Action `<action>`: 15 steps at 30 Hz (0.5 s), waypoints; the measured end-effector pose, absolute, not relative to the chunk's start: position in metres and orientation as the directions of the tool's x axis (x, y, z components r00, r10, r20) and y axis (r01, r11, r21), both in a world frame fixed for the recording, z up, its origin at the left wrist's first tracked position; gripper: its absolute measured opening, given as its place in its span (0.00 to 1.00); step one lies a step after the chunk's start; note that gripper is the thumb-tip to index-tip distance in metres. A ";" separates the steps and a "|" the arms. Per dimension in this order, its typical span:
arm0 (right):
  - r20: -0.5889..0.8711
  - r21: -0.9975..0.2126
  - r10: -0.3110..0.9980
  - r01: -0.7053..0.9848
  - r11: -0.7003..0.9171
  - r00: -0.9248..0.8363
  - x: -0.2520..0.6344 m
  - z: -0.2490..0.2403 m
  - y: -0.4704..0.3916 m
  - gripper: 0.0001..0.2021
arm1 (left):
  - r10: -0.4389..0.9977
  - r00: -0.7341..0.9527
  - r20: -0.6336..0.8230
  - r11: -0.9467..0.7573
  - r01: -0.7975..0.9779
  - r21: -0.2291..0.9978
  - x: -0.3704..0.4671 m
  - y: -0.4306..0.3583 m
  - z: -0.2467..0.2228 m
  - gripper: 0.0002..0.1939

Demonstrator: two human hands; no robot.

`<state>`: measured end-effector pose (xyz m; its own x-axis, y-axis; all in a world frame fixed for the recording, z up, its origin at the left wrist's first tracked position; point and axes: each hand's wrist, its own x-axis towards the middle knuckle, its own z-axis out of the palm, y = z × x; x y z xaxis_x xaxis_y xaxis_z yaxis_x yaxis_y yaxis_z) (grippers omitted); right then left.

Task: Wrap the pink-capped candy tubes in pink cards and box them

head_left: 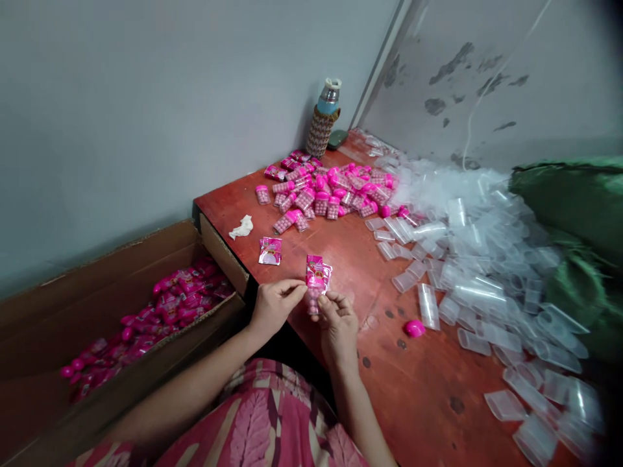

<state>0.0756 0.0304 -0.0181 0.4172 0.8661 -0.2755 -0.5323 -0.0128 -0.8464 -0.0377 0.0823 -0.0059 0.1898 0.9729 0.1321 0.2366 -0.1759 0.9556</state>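
Near the table's front edge, a small clear container of pink balls [314,301] is held in my right hand [339,327], between thumb and fingers. A pink printed packet [315,269] stands against its upper part, and another packet shows just behind. My left hand [277,303] pinches at the left side of the container and packet; whatever is between its fingertips is too small to make out. More pink packets [270,251] lie on the red table [360,259] beyond my left hand.
Filled pink-capped containers [335,191] are heaped at the back. Clear tubes [472,292] spread over the right side, near a green sack [574,214]. A pink cap [415,328] lies at right. An open cardboard box [121,259] of pink packs stands left. A bottle [322,120] stands by the wall.
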 end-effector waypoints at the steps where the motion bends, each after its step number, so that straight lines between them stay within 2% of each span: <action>1: -0.260 -0.862 0.869 -0.507 -0.012 0.420 0.076 -0.017 0.030 0.11 | 0.967 0.196 0.161 -0.208 0.255 0.944 -0.038 0.083 -0.004 0.08; 7: -0.218 -0.916 0.899 -0.398 -0.053 0.380 0.081 -0.014 0.027 0.11 | 0.932 0.267 0.245 -0.336 0.379 0.862 -0.041 0.085 0.000 0.09; 15: -0.238 -0.903 0.893 -0.426 -0.059 0.381 0.078 -0.014 0.026 0.12 | 0.886 0.313 0.343 -0.455 0.436 0.777 -0.043 0.087 -0.003 0.07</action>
